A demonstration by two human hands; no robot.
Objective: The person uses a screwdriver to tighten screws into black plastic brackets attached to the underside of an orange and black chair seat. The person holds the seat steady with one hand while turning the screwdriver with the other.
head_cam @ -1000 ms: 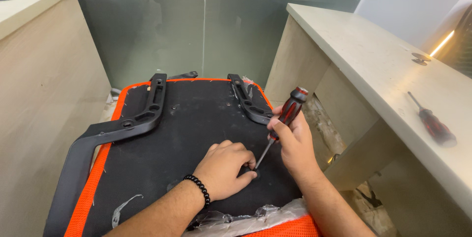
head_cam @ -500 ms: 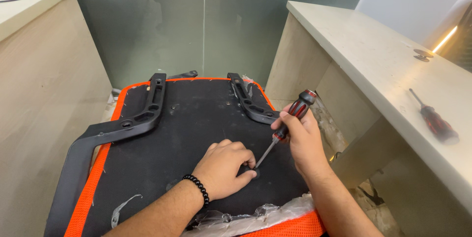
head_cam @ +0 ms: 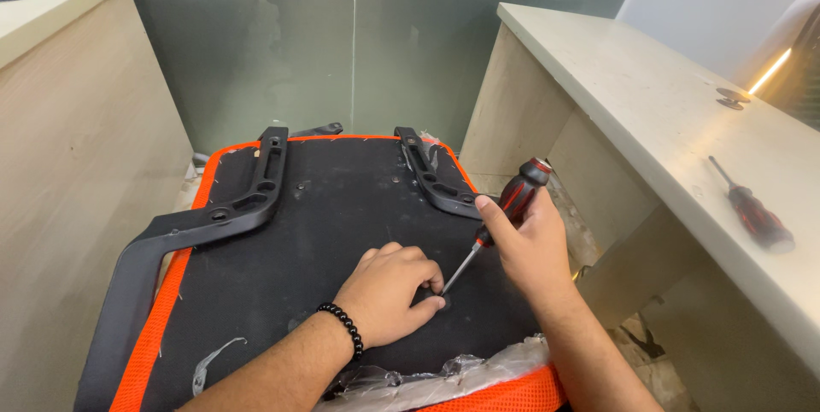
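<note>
1. We note the left hand (head_cam: 391, 291) curled, fingertips pinching a small part, too small to identify, on the black seat underside (head_cam: 342, 233).
2. Just right of it, the right hand (head_cam: 531, 245) grips a red-black screwdriver (head_cam: 495, 220), its tip meeting those fingertips.
3. Beyond both hands: two black armrest brackets (head_cam: 256, 190).

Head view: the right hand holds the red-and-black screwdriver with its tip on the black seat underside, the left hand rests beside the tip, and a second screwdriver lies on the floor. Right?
Not quite. The second screwdriver lies on the pale countertop at right, not on the floor, as the head view shows. The rest holds: the right hand holds the red-and-black screwdriver, tip on the black seat underside, left hand beside it.
</note>
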